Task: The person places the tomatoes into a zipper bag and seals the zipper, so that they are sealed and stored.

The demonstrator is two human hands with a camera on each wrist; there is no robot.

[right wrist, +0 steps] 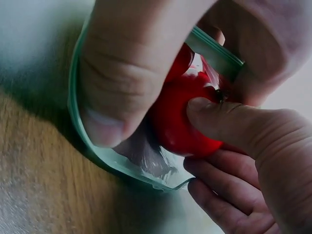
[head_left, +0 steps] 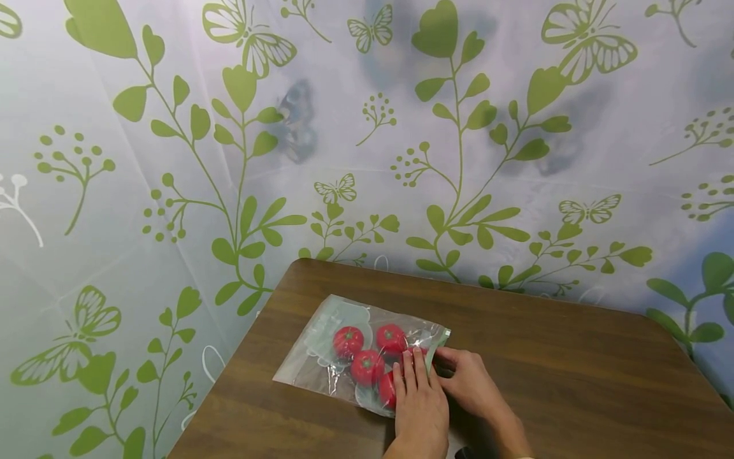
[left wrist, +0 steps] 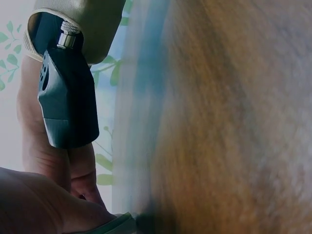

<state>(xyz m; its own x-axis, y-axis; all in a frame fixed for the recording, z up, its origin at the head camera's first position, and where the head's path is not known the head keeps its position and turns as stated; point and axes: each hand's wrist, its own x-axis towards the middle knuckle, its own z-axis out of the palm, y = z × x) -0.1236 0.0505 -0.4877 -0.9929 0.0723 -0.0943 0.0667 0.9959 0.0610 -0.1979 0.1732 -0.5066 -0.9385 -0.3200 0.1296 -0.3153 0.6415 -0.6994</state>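
A clear zip bag (head_left: 309, 363) with a pale green print lies on the table, with several red tomatoes (head_left: 367, 368) in it. My left hand (head_left: 421, 411) lies over its right end, fingers stretched across the film. In the right wrist view, the left thumb (right wrist: 214, 114) is on a tomato (right wrist: 187, 119) at the open mouth, while the left fingers (right wrist: 229, 185) hold the bag from outside. At the green zip edge (right wrist: 80, 129), my right hand (head_left: 476, 386) grips the mouth, its thumb (right wrist: 114, 92) inside the rim. The right fingertips are partly hidden.
The brown wooden table (head_left: 545, 370) extends to the right of the hands. Behind it hangs a pale curtain (head_left: 355, 210) printed with green leaves and butterflies. A black camera mount (left wrist: 70, 97) sits on the right wrist, beside a light sleeve (left wrist: 100, 29).
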